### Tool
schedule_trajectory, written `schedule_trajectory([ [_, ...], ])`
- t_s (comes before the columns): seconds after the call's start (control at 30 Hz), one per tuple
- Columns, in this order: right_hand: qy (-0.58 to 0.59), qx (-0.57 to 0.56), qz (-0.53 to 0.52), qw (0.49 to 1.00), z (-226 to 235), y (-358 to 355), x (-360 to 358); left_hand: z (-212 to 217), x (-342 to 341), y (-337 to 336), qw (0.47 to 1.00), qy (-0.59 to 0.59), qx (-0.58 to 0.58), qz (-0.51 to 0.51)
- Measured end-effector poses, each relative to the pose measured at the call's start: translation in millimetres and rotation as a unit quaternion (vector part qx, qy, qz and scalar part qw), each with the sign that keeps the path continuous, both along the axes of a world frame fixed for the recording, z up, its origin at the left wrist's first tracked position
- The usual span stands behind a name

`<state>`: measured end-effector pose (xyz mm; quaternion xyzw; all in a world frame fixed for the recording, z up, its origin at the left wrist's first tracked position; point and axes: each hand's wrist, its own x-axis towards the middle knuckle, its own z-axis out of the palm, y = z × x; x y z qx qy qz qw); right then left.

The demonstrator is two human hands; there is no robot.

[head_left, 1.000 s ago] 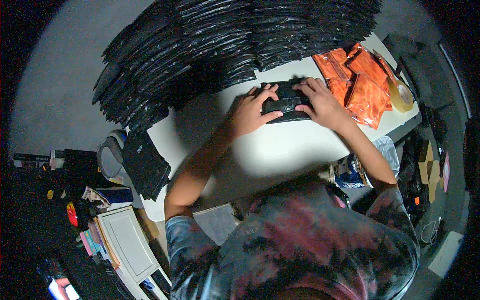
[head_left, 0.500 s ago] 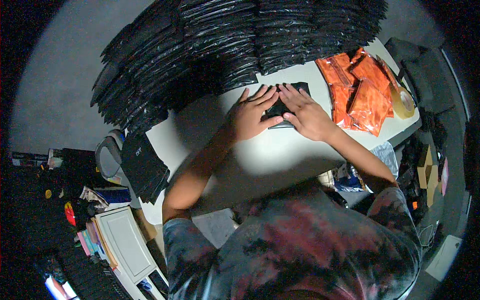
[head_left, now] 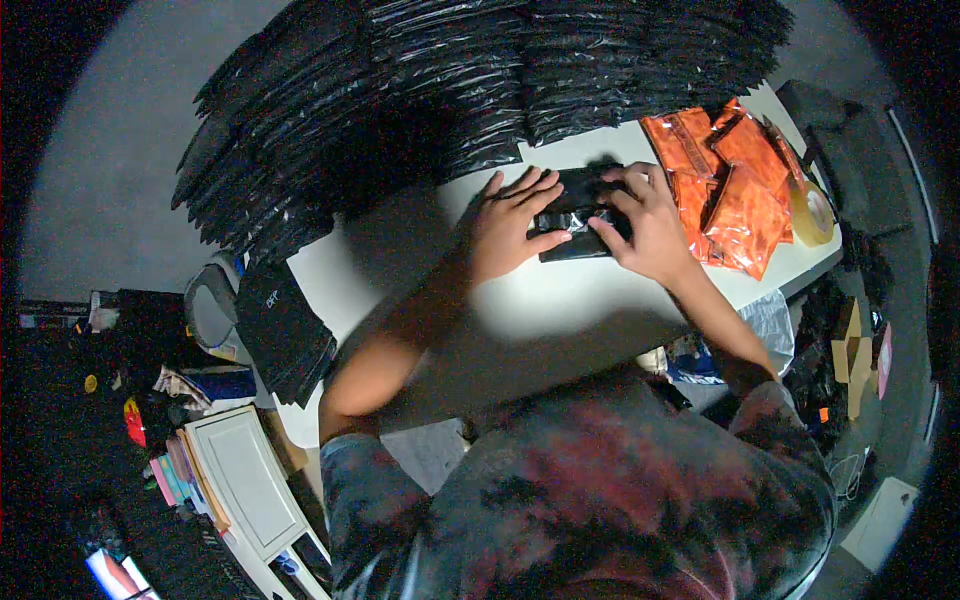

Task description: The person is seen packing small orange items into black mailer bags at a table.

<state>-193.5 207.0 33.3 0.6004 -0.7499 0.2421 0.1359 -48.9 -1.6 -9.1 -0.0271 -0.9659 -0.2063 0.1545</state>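
A small black plastic-wrapped packet (head_left: 578,215) lies on the white table (head_left: 560,310), just in front of me. My left hand (head_left: 508,222) lies flat on its left end, fingers spread. My right hand (head_left: 643,222) grips its right end, fingers curled over the top edge. Part of the packet is hidden under both hands.
Rows of stacked black plastic-wrapped packets (head_left: 450,90) fill the back of the table. Several orange packets (head_left: 728,185) lie at the right, with a roll of tape (head_left: 812,212) beside them. A dark folded stack (head_left: 285,330) sits at the table's left end, with clutter on the floor around it.
Both hands and the black packet have shifted slightly on the table. My right hand went from lying over the packet to gripping its right end. The left hand stays flat.
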Motion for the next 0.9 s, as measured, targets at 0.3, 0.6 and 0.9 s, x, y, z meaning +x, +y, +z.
schedule_trajectory([
  [0.3,-0.213,0.015,0.048,0.976,-10.9,11.6,-31.4,6.5,1.2,3.8,1.000,-0.005,0.014,0.003],
  [0.6,-0.395,0.006,0.060,0.917,-15.3,18.1,-32.8,-1.6,0.2,-0.9,0.999,0.029,0.022,0.004],
  [0.9,-0.046,0.032,-0.006,0.998,10.6,1.7,5.3,3.7,0.2,-0.3,1.000,0.012,0.010,0.004],
])
